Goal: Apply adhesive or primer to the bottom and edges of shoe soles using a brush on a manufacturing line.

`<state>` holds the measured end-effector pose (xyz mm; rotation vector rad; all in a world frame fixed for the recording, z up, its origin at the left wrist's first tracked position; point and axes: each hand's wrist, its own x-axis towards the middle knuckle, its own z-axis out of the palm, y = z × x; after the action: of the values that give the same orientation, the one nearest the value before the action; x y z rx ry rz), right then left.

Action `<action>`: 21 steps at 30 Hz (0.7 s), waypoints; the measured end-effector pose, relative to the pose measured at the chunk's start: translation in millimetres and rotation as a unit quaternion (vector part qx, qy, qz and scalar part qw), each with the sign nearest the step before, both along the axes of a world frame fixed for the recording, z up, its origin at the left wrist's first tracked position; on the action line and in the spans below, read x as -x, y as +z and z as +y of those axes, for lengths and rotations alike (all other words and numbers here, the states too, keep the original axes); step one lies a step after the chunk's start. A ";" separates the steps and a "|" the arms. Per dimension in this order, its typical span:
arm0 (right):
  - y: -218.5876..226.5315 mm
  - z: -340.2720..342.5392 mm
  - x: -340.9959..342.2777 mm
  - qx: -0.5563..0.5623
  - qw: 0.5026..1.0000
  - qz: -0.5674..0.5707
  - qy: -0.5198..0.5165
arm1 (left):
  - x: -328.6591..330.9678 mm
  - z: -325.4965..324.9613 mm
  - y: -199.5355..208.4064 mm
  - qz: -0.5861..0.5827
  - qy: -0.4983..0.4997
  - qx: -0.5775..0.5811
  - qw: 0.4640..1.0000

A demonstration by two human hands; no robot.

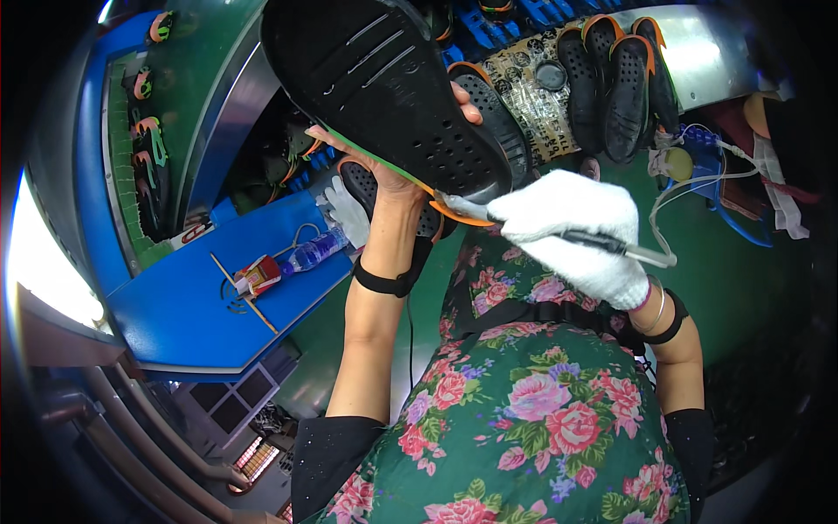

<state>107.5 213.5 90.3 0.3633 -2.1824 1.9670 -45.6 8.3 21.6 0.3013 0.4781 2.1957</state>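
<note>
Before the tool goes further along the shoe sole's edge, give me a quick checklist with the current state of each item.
1. Left hand grips the black shoe sole from beneath: ok.
2. Right hand, in a white glove, holds the tool: ok.
3. Tool tip on the orange rim at the sole's near end: ok.
4. Left fingers away from the tool tip: ok.
5. Hose from the tool running free across the green bench: cannot tell.
6. Other soles out of the way: ok.
</note>
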 end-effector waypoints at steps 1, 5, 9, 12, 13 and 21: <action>-4.4 1.0 1.2 0.011 1.000 0.002 -0.006 | 1.0 -0.1 -0.9 0.000 -0.001 0.000 1.000; 1.3 3.3 0.8 -0.016 0.999 0.034 0.013 | 4.4 0.6 -1.7 0.062 0.048 0.023 0.997; 4.0 1.7 -2.8 -0.035 0.999 0.036 0.013 | 3.1 4.9 1.4 0.061 0.057 0.034 0.996; 3.7 -6.6 -3.8 -0.053 0.994 0.092 -0.004 | 4.0 5.8 -2.2 0.043 0.052 0.049 0.997; 6.0 -9.4 -3.3 -0.040 0.995 0.086 -0.017 | 3.8 7.6 -3.0 0.042 0.052 0.049 0.997; -0.1 4.2 -2.6 0.017 0.997 0.019 -0.072 | 6.0 19.0 3.2 0.052 0.096 0.068 0.992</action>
<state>110.1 217.7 90.2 0.2277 -2.0866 1.9018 -51.6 27.3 24.8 0.3071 0.7388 2.3267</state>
